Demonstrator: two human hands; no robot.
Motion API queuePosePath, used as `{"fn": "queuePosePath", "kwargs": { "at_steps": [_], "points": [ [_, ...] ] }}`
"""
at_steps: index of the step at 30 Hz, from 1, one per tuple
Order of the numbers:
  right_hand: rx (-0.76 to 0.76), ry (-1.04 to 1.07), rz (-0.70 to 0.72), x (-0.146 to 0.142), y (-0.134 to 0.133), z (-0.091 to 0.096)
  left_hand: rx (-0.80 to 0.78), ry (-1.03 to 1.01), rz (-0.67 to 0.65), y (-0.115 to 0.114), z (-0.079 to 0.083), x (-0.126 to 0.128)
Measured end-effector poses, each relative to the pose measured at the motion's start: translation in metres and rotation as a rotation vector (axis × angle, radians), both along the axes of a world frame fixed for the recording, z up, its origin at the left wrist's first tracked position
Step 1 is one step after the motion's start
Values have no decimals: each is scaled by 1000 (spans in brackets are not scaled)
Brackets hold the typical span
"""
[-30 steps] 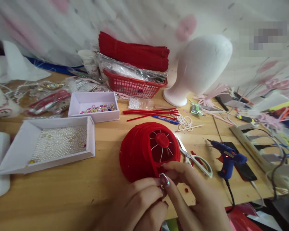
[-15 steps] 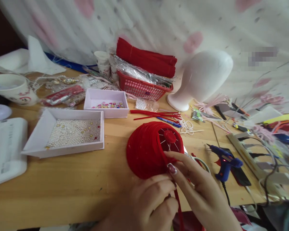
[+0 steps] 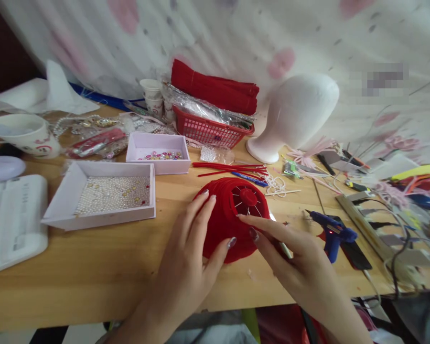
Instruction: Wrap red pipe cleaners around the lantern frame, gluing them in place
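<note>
A red ribbed dome with a round red hub and thin white spokes lies on the wooden table. My left hand rests on the dome's left side, fingers spread across the top and thumb against the near edge. My right hand reaches in from the right with stretched fingers. Its index fingertip touches the dome's open rim, and nothing shows between the fingers. Scissors lie partly hidden under my right hand.
A blue glue gun rests on a phone to the right. Behind stand a pearl tray, a small bead box, a red basket and a white foam head. Red stems and a cup lie around; tools clutter the right.
My hands have let go of the red strip that they pinched at the dome's near edge. My left hand has moved up onto the dome, and my right hand has opened against the rim.
</note>
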State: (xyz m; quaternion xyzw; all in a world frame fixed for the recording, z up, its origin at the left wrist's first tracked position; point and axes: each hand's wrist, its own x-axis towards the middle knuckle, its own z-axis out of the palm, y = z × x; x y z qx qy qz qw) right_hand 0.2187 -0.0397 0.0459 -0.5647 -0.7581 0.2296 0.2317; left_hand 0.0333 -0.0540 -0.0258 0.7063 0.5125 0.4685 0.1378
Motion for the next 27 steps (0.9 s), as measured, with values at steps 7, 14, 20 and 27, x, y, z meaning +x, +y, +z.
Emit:
{"fn": "queuePosePath", "kwargs": {
  "at_steps": [7,14,20,27],
  "points": [
    [-50,128,7,6,10,4,-84,9,-56,12,-4,8],
    [-212,154,-4,7,18,10,-83,45,-64,14,-7,8],
    [-271,172,46,10,22,12,-45,219,-95,16,1,-2],
    [-184,165,83,11,25,13,4,492,-212,30,24,-25]
  ]
}}
